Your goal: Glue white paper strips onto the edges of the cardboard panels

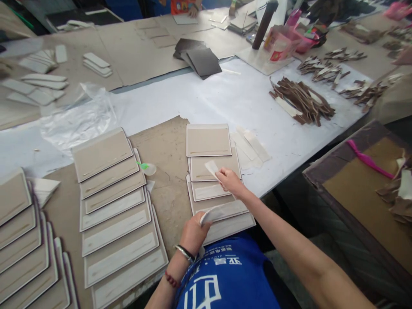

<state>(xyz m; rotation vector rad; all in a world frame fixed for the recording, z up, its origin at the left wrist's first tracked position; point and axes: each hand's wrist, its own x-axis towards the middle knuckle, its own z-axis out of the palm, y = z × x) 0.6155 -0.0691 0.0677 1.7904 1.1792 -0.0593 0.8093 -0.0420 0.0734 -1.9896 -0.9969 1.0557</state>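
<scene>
My right hand [230, 181] pinches a white strip [211, 167] above a row of overlapping beige panels [208, 140]. Closer to my body, my left hand [194, 234] is closed on a small bundle of white strips [214, 213]. The nearer panels of this row carry a white strip along their face; the farther ones show a thin yellowish line near the lower edge. Left of my hands lies a second row of overlapping panels [101, 154], its nearer ones also bearing white strips. A third row [16, 231] runs off the left edge.
Loose white strips [252, 146] lie right of the panels. A small bottle with a green tip [149, 168] stands between rows. Farther off are plastic film [83, 116], dark sheets [202, 60], brown scraps [304, 101] and a pink basket [302, 40]. A person's hand [193, 10] shows across the table.
</scene>
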